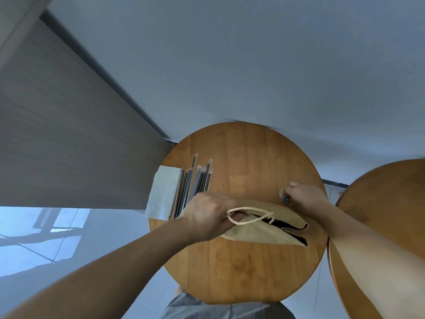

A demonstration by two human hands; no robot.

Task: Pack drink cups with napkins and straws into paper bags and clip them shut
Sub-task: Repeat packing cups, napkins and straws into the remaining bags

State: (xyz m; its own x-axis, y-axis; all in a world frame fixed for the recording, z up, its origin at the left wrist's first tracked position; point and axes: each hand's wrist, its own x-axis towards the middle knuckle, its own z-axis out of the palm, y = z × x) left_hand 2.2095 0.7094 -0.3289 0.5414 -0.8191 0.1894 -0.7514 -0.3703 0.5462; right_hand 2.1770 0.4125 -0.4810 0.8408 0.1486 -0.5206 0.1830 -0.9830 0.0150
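In the middle of the frame, a paper bag (257, 231) lies on its side on the round wooden counter (241, 268), its open mouth toward the right. The left hand (207, 215) grips the bag's left end, beside the cord handle (250, 216). Just above the bag, the right hand (303, 194) curls its fingers around a small round thing (284, 196), too blurred to name. Wrapped straws (195, 183) and white napkins (164, 192) lie at the counter's left edge. A 2nd counter (379, 203) shows at right.
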